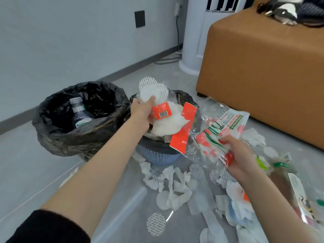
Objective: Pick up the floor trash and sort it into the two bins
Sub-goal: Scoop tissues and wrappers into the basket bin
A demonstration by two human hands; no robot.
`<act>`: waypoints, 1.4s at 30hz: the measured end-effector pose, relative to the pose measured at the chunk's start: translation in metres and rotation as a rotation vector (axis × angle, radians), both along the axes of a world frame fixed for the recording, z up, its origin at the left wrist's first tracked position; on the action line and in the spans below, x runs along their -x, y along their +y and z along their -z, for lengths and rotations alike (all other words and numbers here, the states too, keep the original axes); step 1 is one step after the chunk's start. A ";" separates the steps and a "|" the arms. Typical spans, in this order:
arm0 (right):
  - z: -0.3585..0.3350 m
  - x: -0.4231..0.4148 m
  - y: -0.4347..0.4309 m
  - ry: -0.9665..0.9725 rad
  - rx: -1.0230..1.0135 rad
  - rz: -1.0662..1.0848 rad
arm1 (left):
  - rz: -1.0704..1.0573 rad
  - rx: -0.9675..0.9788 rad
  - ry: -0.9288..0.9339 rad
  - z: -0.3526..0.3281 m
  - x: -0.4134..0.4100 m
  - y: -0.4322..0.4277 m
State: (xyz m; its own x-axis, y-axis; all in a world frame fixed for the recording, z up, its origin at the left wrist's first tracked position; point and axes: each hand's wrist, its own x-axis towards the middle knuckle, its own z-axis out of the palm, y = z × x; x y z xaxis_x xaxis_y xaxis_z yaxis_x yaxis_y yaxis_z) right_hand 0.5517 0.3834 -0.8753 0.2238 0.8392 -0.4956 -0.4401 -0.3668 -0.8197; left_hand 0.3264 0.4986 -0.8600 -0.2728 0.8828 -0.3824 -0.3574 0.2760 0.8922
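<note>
Nearest, crumpled white tissues point(175, 188) and ribbed discs point(156, 224) litter the floor point(35, 169) on the right side; the left side lies open. The right hand point(240, 155) grips a crumpled clear wrapper point(226, 125) printed red and green. The left hand point(141, 112) pinches round white pads point(152, 89) above the blue basket bin point(157, 155). That bin is heaped past its rim, with an orange packet point(184, 130) overhanging the edge. Close beside it, the black-lined bin point(57, 134) holds a bottle point(79, 111). A brown seat point(263, 76) bounds the right.
</note>
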 end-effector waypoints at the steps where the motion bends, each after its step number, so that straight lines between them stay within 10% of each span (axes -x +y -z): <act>1: 0.000 0.000 -0.002 -0.026 0.015 0.028 | -0.006 -0.009 0.172 0.005 -0.003 0.000; 14: 0.004 -0.004 -0.005 -0.026 -0.082 0.333 | 0.443 -0.500 1.620 0.038 0.003 -0.025; 27: -0.024 0.090 0.052 -0.311 -0.319 0.307 | 1.039 -0.078 1.628 0.060 0.001 -0.007; 33: -0.007 0.086 0.072 -0.593 -0.532 0.242 | 0.777 -0.167 1.665 0.055 -0.003 -0.028; 42: 0.011 0.092 0.079 -1.219 -0.587 -0.395 | 0.294 -0.225 1.529 0.060 0.009 -0.044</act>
State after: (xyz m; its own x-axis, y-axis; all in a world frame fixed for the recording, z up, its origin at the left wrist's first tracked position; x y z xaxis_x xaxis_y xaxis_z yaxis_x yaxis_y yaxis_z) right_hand 0.4601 0.4620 -0.8866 -0.0428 0.9605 0.2751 0.6970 0.2259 -0.6806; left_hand 0.3175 0.4550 -0.9195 -0.0781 0.9711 0.2257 0.9270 -0.0126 0.3750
